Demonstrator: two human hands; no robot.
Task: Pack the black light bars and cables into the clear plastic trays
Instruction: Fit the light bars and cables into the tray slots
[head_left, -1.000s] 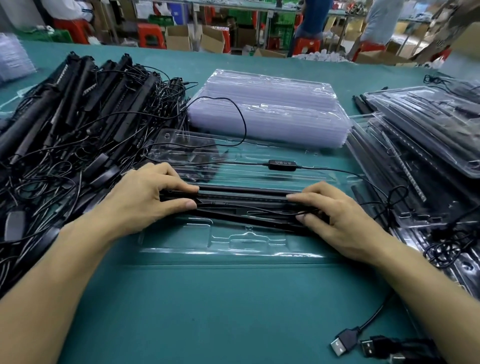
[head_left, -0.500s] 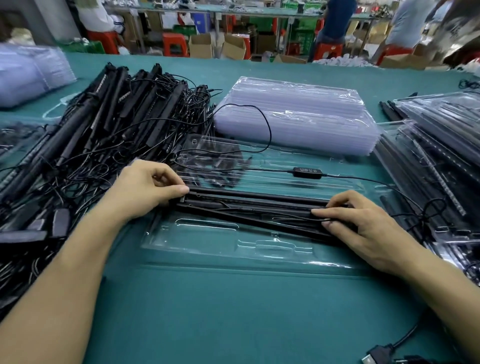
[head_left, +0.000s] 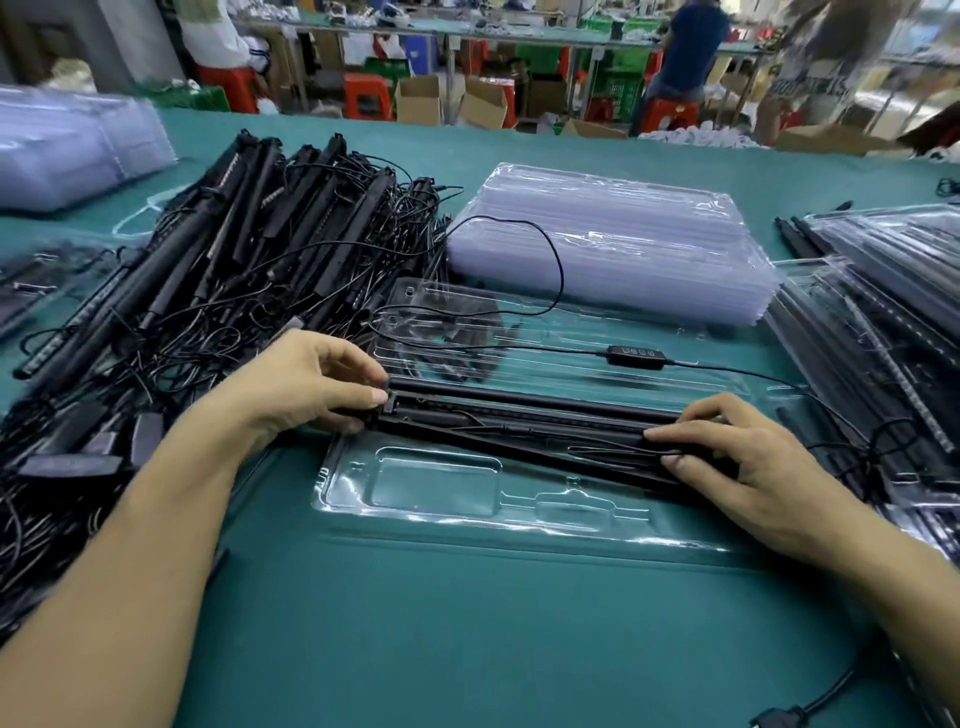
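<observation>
Head view, far left: a tangled pile (head_left: 208, 291) of black bars and cables sprawls over the green table (head_left: 467, 623). Just right of it, the left hand (head_left: 306, 387) pinches the left end of the bars (head_left: 519, 421), thumb on the end cap, fingers curled over the top. The bars run straight across from that grip to the other hand, a small bundle with thin cable lying along it, held over the middle of the open tray (head_left: 441, 493); whether they sit fully down in its channels is hard to tell. Behind them a cable loops across the tray's far half, with its controller (head_left: 635, 357) lying on the clear plastic. Further back sits a stack (head_left: 613, 244) of empty trays. On to the right hand (head_left: 737, 457): fingers wrapped over the bars' right end, holding them down. Far right, packed trays (head_left: 883, 291) overlap in a heap, and a plug (head_left: 779, 719) lies at the bottom edge.
</observation>
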